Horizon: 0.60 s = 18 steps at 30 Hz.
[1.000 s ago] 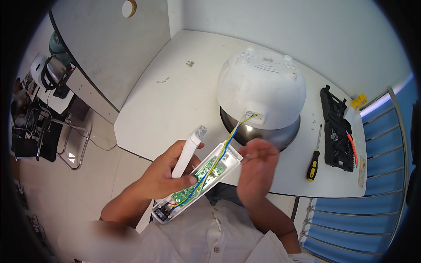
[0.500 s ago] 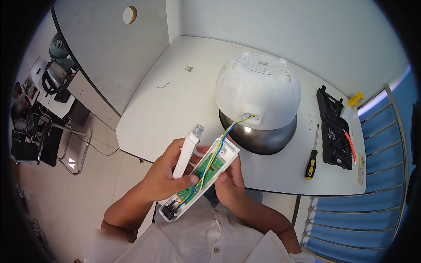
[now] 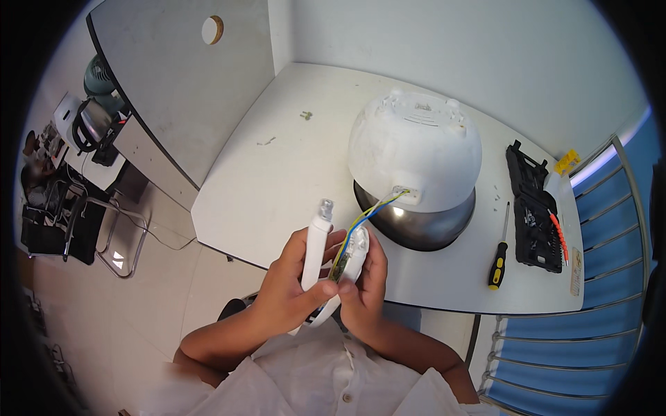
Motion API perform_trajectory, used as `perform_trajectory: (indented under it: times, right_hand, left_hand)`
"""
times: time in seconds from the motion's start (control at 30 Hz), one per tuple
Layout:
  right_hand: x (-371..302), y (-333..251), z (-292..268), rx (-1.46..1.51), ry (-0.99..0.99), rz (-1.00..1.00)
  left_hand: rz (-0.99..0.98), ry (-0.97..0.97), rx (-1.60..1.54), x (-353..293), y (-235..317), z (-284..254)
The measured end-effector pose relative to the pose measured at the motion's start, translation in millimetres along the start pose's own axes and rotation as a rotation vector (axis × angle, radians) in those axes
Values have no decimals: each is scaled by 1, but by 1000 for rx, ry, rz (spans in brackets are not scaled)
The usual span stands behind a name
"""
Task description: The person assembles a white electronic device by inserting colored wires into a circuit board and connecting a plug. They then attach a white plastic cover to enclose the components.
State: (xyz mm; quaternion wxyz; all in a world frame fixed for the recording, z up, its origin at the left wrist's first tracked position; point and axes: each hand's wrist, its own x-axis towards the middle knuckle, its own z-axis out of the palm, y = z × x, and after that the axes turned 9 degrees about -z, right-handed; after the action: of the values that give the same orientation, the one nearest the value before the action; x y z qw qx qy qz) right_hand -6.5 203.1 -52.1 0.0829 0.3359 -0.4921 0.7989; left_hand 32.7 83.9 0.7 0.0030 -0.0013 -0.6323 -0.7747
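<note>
My left hand (image 3: 283, 295) is closed round a slim white plastic handle piece (image 3: 316, 253) with a clear end pointing up. Its thumb presses towards a white handle housing (image 3: 356, 256), which my right hand (image 3: 365, 295) grips from the right side. The housing is turned partly edge-on, so only a narrow strip of its circuit board (image 3: 340, 266) shows. Blue, yellow-green and white wires (image 3: 369, 215) run from it to a socket on an upside-down white pot-shaped appliance (image 3: 416, 152). Beneath that white body sits a dark, shiny metallic part (image 3: 420, 232).
Right of the appliance lie a black-and-yellow screwdriver (image 3: 498, 267), an open black tool case (image 3: 534, 225) and an orange-red flexible rod (image 3: 558, 232). Small screws (image 3: 306, 116) lie on the white table (image 3: 277, 180) at the far left. A metal railing (image 3: 628, 201) borders the right side.
My hands have tilted the housing from face-up to nearly edge-on, hiding most of the circuit board. The slim handle piece now stands more upright, a little further right.
</note>
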Motion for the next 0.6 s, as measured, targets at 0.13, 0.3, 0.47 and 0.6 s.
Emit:
perform_trajectory:
  times: [0.13, 0.3, 0.47, 0.6]
  right_hand:
    - [-7, 2, -6, -43, -11, 5]
    - [-11, -1, -8, 23, -6, 46]
    - [-13, -5, -11, 44, -7, 96]
    - [-13, -5, -13, 49, -20, 91]
  left_hand:
    - [50, -79, 54, 2, -6, -1]
    - [-22, -99, 13, 3, -12, 3]
    - [-94, -139, 18, -2, -17, 6]
    - [-130, -85, -63, -8, -21, 10]
